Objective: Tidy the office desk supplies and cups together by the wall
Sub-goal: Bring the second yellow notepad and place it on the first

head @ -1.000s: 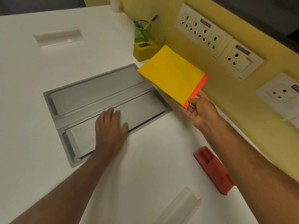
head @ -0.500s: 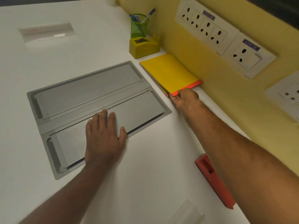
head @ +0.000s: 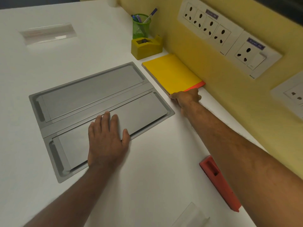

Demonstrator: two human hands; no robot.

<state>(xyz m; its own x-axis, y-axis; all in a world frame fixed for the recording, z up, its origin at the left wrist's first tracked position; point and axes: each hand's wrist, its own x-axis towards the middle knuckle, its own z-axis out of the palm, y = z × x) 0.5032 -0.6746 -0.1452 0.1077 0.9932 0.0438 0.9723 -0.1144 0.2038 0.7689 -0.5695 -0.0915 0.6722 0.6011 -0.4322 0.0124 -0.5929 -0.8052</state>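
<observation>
The fingers of the right hand are bent at the near short edge of the yellow paper pad; they touch this edge, but I cannot tell if they pinch it or only push it, because the back of the hand hides the tips; the left hand lies flat, with straight fingers, on the nearer lid of the grey cable tray that is set into the white desk, and it holds nothing. The pad lies flat on the desk, with one long side against the yellow wall, just beside the yellow tape dispenser, and the green pen cup stands behind that. I judge the step in hand is to settle the pad in its place; to do it well, slide it gently along the wall until its far edge is close to the dispenser, keep the sheets square, then lift the hand straight away so the top sheet does not move. The long axis of the pad runs along the wall; its orange-edged end points toward the person, the other end toward the dispenser. The red stapler lies near the wall, well apart from the group; probably it must join later.
</observation>
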